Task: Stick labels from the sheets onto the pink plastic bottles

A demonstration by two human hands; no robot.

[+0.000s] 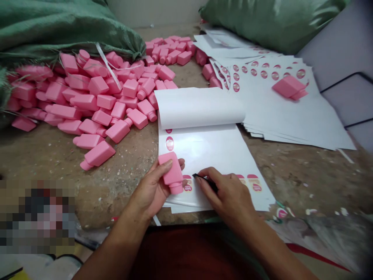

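Observation:
My left hand point(154, 186) is wrapped round a pink bottle point(172, 171), whose capped end points down toward me. My right hand point(225, 188) pinches a thin black tool point(208, 182); its kind is partly hidden by the fingers. The tool's tip hovers at or touches the sticker sheet point(204, 151), and I cannot tell which. Along the sheet's near edge are pink and yellow stickers point(255, 183), some covered by my hands. An oval sticker point(169, 144) shows at its left side. The sheet's far part is a curled-over white page point(201, 109).
Many pink bottles point(99, 101) lie heaped at the left, beside a green sack point(64, 27). More sticker sheets point(279, 109) are stacked at the right, with one pink bottle point(290, 87) on top. Another green sack point(271, 23) stands behind them. The brown tabletop point(125, 198) has scraps on it.

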